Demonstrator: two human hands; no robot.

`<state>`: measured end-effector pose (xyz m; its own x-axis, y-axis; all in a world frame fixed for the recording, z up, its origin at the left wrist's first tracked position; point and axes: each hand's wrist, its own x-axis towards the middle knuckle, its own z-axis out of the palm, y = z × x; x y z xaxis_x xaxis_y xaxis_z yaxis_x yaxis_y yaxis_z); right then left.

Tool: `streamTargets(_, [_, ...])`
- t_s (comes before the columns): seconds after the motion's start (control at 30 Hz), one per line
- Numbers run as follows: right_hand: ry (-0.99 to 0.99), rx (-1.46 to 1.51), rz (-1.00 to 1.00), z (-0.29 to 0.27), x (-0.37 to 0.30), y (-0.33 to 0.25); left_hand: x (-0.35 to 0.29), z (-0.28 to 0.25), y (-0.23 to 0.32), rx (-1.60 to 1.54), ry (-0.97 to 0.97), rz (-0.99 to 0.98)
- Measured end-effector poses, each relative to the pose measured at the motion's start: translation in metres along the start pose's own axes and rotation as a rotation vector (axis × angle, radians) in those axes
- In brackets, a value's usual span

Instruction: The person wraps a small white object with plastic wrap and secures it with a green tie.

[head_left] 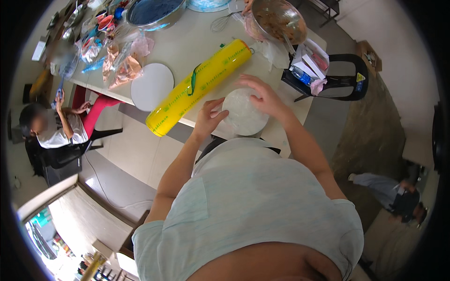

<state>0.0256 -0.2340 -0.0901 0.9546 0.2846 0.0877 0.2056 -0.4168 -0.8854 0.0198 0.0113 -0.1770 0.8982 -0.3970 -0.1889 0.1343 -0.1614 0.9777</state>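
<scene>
A round, whitish, slightly shiny piece point(245, 114) lies at the table's near edge, in front of my body. Its surface looks wrinkled like clear film, but I cannot tell what is under it. At its left rim is my left hand point(210, 118), thumb toward the top, fingers apart from the thumb. My right hand point(264, 97) reaches over the right and far rim with fingers spread and the thumb near the top. A big yellow roll of wrapping film point(206, 82) lies slantwise just beyond my left hand, with a green strip across it.
On the table point(187, 49) are a white round board point(152, 87), filled piping bags point(126, 72), a whisk point(224, 21), a bowl of blue stuff point(154, 13) and a metal mixing bowl point(280, 23). Right, a black chair point(349, 77) bears a box. A person point(63, 122) sits left.
</scene>
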Motion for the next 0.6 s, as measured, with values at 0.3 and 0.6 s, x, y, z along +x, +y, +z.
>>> streamTargets(0.3, [-0.125,0.006,-0.175,0.016,0.013,0.026,-0.006,0.019,0.049,0.348,0.332,0.206])
streamTargets(0.6, [0.008,-0.1,-0.348,0.028,0.011,0.049,-0.015,0.046,0.056,0.469,0.548,0.269])
